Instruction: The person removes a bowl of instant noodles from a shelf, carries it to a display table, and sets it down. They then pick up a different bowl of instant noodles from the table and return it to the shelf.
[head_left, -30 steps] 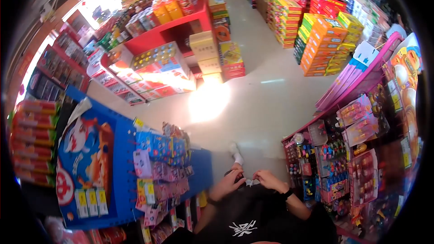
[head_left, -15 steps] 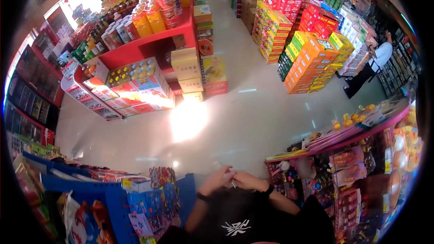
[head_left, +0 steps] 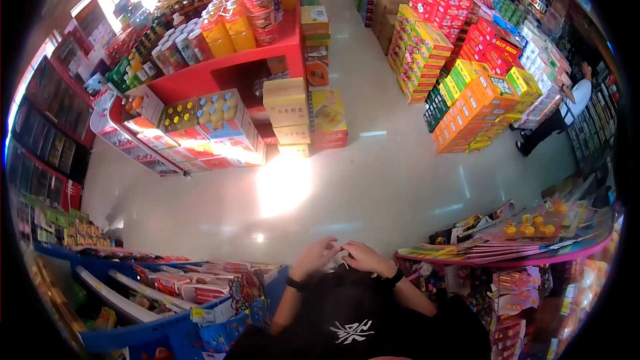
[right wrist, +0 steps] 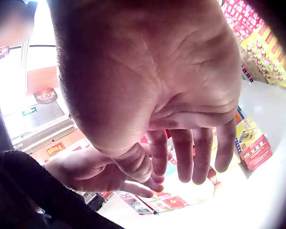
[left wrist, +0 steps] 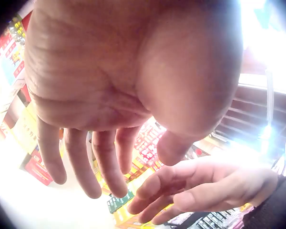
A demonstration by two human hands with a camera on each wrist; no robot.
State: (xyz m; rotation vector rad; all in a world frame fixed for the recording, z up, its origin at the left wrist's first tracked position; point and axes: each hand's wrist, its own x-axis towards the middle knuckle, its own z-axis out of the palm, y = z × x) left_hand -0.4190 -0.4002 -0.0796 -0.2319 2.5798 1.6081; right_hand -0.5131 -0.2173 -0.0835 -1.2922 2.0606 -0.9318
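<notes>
In the head view the left hand and the right hand are held close together in front of the black shirt, with a narrow gap between their fingertips. The left wrist view shows the left palm with loosely bent, spread fingers holding nothing; the other hand is just beyond its thumb. From the right wrist, the right palm appears with relaxed fingers and nothing in them, and the left hand behind the thumb.
A blue shelf of packets stands at the lower left, a pink-edged rack at the lower right. Ahead are a red display, cartons and stacked orange boxes. A person stands at the right by shelves.
Compared with half a second ago, the hands have come slightly apart and the view has shifted. A second ago they were farther apart, and the blue shelf's side panel was in view.
</notes>
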